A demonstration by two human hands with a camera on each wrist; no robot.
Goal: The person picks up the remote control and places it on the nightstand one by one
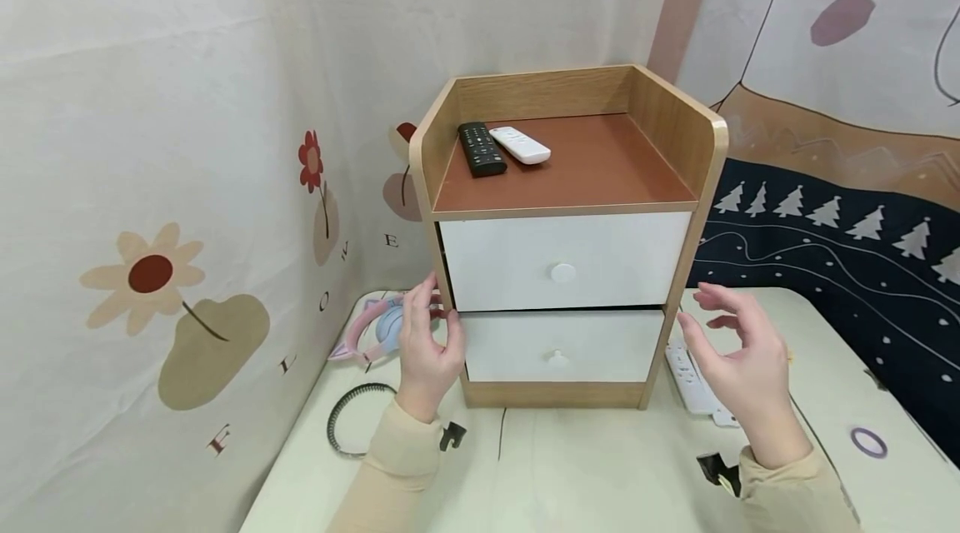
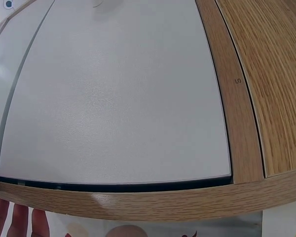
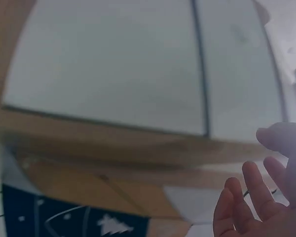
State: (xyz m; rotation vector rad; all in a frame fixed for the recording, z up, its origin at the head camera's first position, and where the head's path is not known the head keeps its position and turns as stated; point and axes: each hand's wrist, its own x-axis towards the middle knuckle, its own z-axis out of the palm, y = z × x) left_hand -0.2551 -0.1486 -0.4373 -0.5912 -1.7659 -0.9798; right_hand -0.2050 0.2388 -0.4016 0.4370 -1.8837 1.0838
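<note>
A small wooden cabinet (image 1: 649, 350) with two white drawers stands upright before me. Its upper drawer front (image 1: 502, 266) and lower drawer front (image 1: 510, 347) each carry a round white knob. At the cabinet's left edge is my left hand (image 1: 429, 350), thumb by the front and extended fingers along the side panel. The left wrist view shows those fingertips (image 2: 19, 219) beside the wooden edge. My right hand (image 1: 742, 354) hovers apart from the right side, fingers spread and loosely bent, holding nothing; the right wrist view is blurred.
A black remote (image 1: 482, 150) and a white remote (image 1: 521, 146) lie on the cabinet's brown top. Pink-and-blue headphones (image 1: 375, 329) and a dark coiled ring (image 1: 341, 416) are at left. A white power strip (image 1: 692, 383) and purple ring (image 1: 868, 442) lie at right.
</note>
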